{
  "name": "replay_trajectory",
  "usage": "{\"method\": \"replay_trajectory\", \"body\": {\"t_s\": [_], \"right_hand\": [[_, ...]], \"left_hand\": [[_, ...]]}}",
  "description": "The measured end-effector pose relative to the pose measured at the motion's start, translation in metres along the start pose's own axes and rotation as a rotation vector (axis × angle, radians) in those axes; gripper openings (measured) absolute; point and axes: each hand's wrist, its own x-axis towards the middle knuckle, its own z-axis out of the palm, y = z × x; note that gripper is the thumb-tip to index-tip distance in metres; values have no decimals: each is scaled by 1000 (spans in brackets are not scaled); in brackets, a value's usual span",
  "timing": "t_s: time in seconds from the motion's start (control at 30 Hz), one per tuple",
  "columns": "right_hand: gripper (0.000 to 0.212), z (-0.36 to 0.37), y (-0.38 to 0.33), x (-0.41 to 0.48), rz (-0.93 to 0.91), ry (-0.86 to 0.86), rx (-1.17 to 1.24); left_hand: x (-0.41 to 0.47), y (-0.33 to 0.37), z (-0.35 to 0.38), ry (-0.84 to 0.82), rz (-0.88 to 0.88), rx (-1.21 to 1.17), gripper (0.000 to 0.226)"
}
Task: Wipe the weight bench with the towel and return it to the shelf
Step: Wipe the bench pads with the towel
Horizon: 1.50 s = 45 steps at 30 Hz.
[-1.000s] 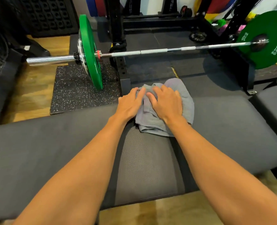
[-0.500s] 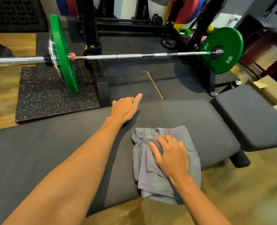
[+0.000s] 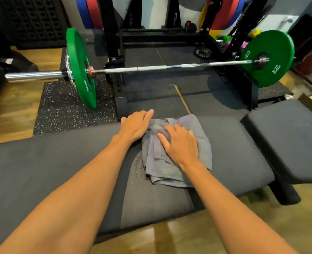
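One grey towel [image 3: 177,154] is lying crumpled on the black weight bench [image 3: 233,149], the table here, near its far edge. Two hands: the right hand [image 3: 181,145] is pressing flat on the towel, grip released; the left hand [image 3: 136,127] is resting open at the towel's left edge. Beyond the table, one barbell [image 3: 151,67] is carrying two green plates [image 3: 81,67].

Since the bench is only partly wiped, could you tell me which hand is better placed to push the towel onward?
Probably the right hand: it lies flat atop the crumpled grey cloth towel, while the left hand only touches its edge.
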Motion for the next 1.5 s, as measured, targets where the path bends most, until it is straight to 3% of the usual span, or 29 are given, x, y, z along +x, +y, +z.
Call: {"method": "replay_trajectory", "body": {"t_s": [0.17,0.3,0.5,0.67,0.8,0.97,1.1,1.33,1.5], "right_hand": [[30,-40,37,-100,25,1,-23],[28,-37,51,-112,34,27,-41],[33,7,66,29,146,130,-52],[41,13,73,95,113,14,-64],[38,-11,78,30,66,-14,-5],[32,-50,104,-86,26,45,-17],[29,-54,120,-114,31,85,-24],[30,-21,145,-21,102,181,-15],[34,-7,162,86,94,115,-2]], "left_hand": [[-15,52,19,56,127,122,54],[-2,68,38,69,129,83,56],[22,54,54,146,58,-98,58],[22,54,49,127,68,-149,48],[20,64,43,36,23,-117,52],[14,115,64,8,155,-5,52],[29,140,82,-59,199,-56,55],[55,134,106,32,47,-257,78],[59,133,96,-21,6,-306,58]]}}
